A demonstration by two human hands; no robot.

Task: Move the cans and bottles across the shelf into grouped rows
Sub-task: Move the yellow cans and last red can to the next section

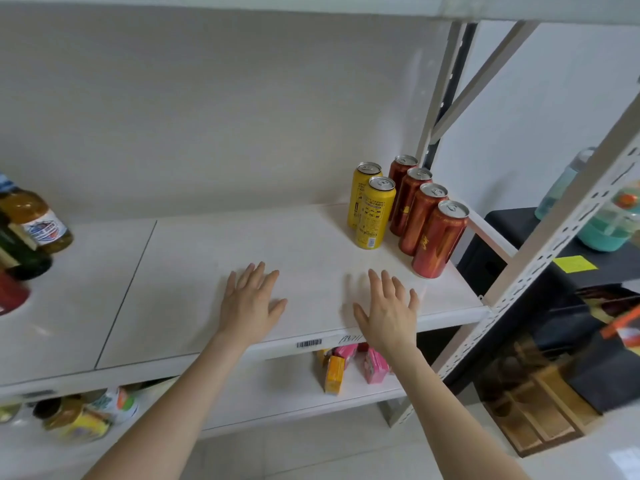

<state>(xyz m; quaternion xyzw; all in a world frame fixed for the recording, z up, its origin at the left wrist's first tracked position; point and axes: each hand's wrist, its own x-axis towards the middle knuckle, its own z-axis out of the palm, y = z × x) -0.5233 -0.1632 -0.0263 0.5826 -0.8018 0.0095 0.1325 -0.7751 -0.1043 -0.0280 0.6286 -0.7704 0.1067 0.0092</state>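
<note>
Resting both palms on the shelf (194, 271) | left hand (250, 303), right hand (388, 315): fingers spread wide, holding nothing | cans (408, 209) far right, rowed by colour | bottles (31, 230) far left, ungrouped.

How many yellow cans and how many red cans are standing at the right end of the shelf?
Yellow cans: 2
Red cans: 4
Total: 6 cans

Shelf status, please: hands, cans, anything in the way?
Left hand, right hand open, empty. Four red cans, two yellow cans in rows at right end. Bottles at far left. No obstacle between.
</note>
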